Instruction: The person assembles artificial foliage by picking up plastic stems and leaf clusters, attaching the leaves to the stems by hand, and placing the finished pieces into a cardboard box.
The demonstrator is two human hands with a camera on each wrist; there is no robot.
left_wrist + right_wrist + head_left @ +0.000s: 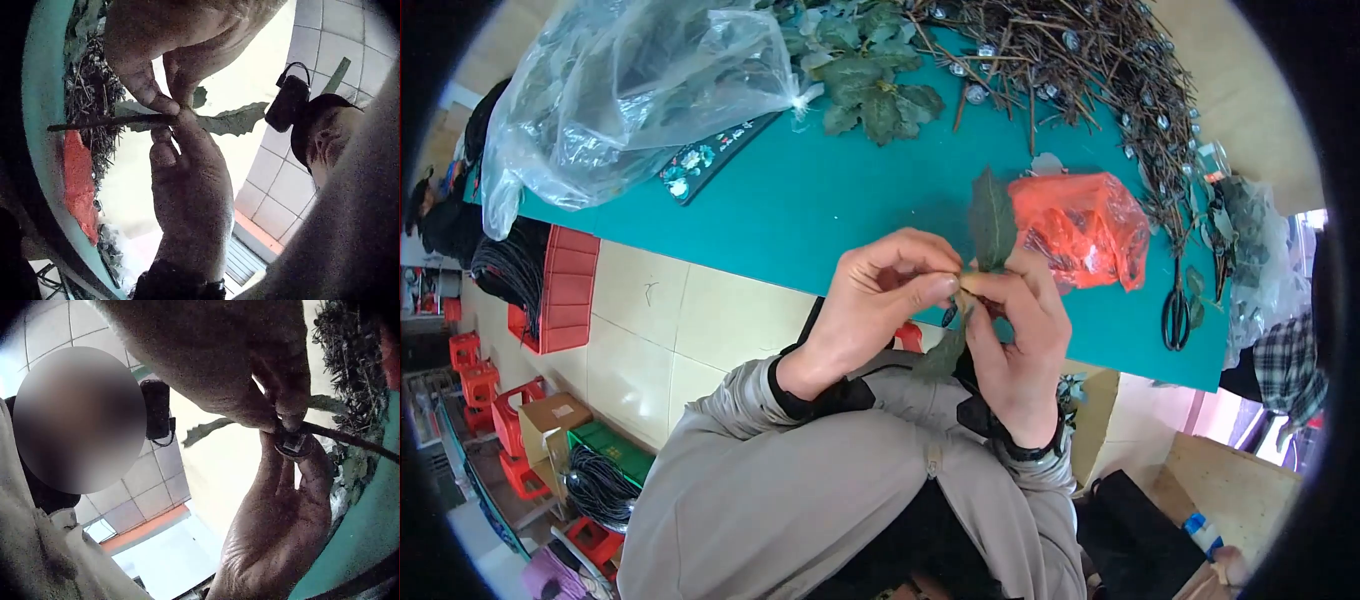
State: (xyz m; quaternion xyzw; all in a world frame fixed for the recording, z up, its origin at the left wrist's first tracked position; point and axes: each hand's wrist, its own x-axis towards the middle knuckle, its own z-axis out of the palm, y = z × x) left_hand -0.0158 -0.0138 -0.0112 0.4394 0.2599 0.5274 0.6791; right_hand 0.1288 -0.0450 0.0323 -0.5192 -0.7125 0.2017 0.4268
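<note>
In the head view, my left hand (pixel 855 305) and right hand (pixel 1028 335) meet at the fingertips above the table's near edge. Both pinch a thin stem between thumb and fingers. One green leaf (pixel 992 220) stands up beyond the fingers; another leaf (pixel 942 355) hangs below them. A dark brown stem (pixel 81 125) runs out from between the two hands in the left wrist view. Seen from the right wrist, a small shiny piece with a dark round rim (pixel 294 447) lies at the left fingertips, against the stem (pixel 356 439). The fingers hide the exact joint.
On the green table (pixel 800 210) lie a clear plastic bag (pixel 640 95), loose leaves (pixel 880 105), a heap of brown stems (pixel 1070 50), a red plastic bag (pixel 1085 230) and black-handled scissors (pixel 1176 318). A red crate (pixel 568 290) stands beside it at left.
</note>
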